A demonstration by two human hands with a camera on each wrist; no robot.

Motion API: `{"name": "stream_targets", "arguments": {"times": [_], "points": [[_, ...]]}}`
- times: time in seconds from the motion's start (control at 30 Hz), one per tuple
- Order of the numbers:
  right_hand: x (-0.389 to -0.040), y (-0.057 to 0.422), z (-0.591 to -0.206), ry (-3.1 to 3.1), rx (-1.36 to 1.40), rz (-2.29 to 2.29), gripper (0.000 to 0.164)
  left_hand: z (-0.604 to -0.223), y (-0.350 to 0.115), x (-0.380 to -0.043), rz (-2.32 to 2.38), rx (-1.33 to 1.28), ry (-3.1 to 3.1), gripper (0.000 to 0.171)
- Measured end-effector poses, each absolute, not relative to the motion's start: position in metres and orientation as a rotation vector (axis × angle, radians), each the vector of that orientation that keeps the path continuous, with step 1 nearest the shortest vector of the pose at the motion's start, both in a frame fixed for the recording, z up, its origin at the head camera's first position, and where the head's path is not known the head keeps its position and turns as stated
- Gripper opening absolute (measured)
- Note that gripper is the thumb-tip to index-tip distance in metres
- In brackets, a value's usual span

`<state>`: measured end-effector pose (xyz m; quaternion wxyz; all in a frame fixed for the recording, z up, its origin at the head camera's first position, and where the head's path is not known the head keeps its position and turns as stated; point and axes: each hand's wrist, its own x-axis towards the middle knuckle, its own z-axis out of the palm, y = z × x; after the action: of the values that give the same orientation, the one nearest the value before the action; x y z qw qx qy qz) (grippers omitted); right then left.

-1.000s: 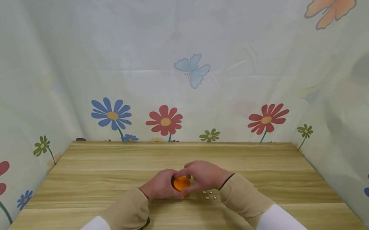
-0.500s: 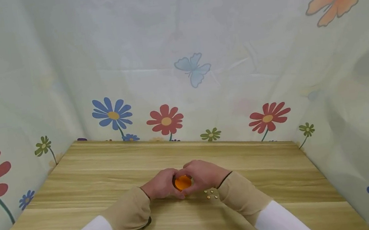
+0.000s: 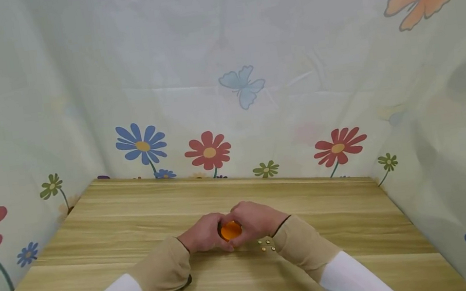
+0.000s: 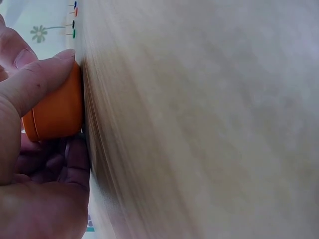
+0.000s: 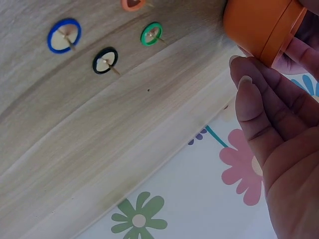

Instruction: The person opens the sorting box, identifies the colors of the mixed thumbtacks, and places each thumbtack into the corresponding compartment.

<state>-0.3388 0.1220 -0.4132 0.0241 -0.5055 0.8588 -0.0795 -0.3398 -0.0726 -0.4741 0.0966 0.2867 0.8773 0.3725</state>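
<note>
A small, round orange container with a lid seam stands upright on the wooden table. My left hand grips its left side, the thumb lying along the orange wall in the left wrist view. From the other side my right hand curls round the same container, fingers close to the lid. To the right of it lie several thumbtacks: a blue-rimmed thumbtack, a black-rimmed thumbtack, a green-rimmed thumbtack and an orange-rimmed thumbtack, points up.
The wood-grain table runs back to a flowered curtain that hangs along the back and both sides. The thumbtacks sit just left of the right sleeve, their sharp points bare.
My right hand has closed in on the container, its thumb and fingers now nearer its left-hand counterparts. The container and thumbtacks keep their places; the head view shifts slightly.
</note>
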Motion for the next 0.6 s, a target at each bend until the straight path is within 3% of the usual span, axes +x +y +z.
{"name": "stream_targets", "arguments": {"times": [0.6], "points": [[-0.3434, 0.1173, -0.4124, 2.613, -1.608, -0.242, 0.019, -0.4719, -0.0751, -0.3392, 1.118, 0.885, 2.644, 0.044]]}}
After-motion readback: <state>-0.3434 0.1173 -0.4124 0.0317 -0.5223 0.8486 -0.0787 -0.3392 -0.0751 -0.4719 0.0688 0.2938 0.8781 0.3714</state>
